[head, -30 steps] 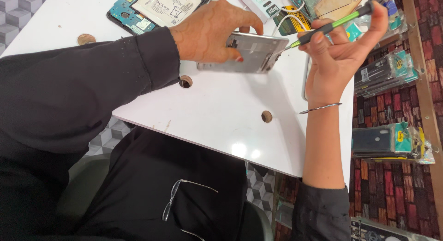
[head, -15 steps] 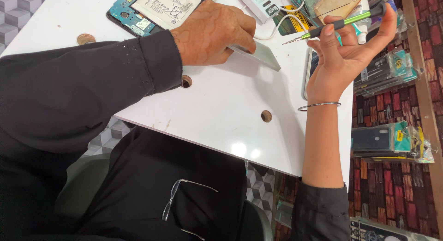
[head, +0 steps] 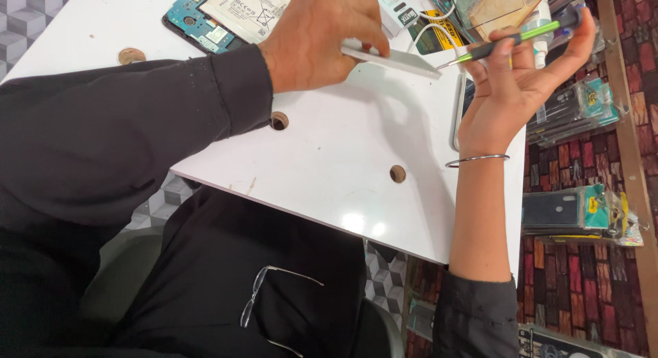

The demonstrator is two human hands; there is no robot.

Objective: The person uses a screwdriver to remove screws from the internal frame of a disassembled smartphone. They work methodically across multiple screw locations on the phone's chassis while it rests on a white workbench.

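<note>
- We see an opened phone (head: 218, 15) at top left, cut off by the frame edge.
- Our left hand (head: 319, 39) grips a thin silver panel (head: 391, 60) above the white table (head: 343, 166), fingers hiding much of it.
- Our right hand (head: 517, 84) pinches a green screwdriver (head: 510, 42), tip touching the panel's corner.

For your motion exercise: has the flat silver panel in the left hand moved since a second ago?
Yes. The silver panel has tipped flatter and sits lower toward the white table, gripped by the left hand.
</note>
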